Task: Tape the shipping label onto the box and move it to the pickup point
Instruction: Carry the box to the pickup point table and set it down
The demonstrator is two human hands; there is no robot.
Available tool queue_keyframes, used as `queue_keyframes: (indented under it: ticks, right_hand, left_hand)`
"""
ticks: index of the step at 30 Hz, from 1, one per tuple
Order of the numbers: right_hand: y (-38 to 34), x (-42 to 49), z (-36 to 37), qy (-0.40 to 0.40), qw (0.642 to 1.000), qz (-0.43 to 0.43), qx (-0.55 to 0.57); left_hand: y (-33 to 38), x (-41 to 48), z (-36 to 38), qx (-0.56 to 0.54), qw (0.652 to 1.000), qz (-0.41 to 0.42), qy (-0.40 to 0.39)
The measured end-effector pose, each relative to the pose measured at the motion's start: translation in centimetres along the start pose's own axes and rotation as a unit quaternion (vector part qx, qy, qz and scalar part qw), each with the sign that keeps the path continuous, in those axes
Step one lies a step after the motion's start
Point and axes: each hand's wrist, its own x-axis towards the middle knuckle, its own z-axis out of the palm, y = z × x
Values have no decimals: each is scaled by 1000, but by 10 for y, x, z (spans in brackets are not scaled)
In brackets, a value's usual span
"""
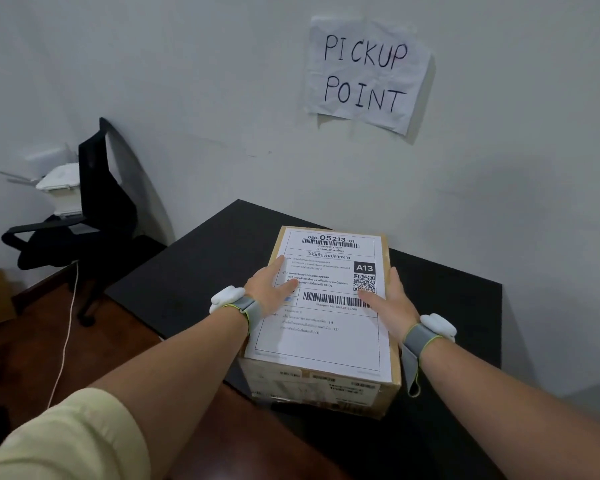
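Both forearms reach forward and down, elbows low, to a cardboard box (321, 386) that sits on a black table (440, 292) against the white wall. The left hand (269, 289) lies along the box's left top edge, fingers stretched flat toward the far corner and the thumb resting on the shipping label (326, 306). The right hand (388, 299) mirrors it on the right edge — fingers wrapped down over the side, thumb laid on the label near the lower barcode. Both hands are spread open and pressed against the box from either side, clasping it between them rather than curled into fists.

One box, one label covering nearly the whole top face. Each wrist carries one grey strap with a white device: left wristband (234, 303) and right wristband (430, 332). One handwritten paper sign (366, 76) reading "PICKUP POINT" is stuck on the wall above the table.

The box's near end reaches the table's front-left edge — whether it overhangs I cannot tell. Bare tabletop lies beyond it toward the wall and to its right. To the left stand one black office chair (94, 216) and a white printer (58, 187) behind it; a white cable (66, 334) trails down over the brown floor.
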Motion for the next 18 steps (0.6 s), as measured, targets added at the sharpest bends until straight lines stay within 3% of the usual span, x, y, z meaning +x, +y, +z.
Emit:
queue_keyframes:
  ticks: [10,18]
  right_hand:
    - [14,65,8,5,999,32,9]
    - [13,113,42,76,996,34,14]
  left_hand:
    - [-11,75,24,-13,1000,-11,-23]
    - [-34,154,24,22,996,38,-76]
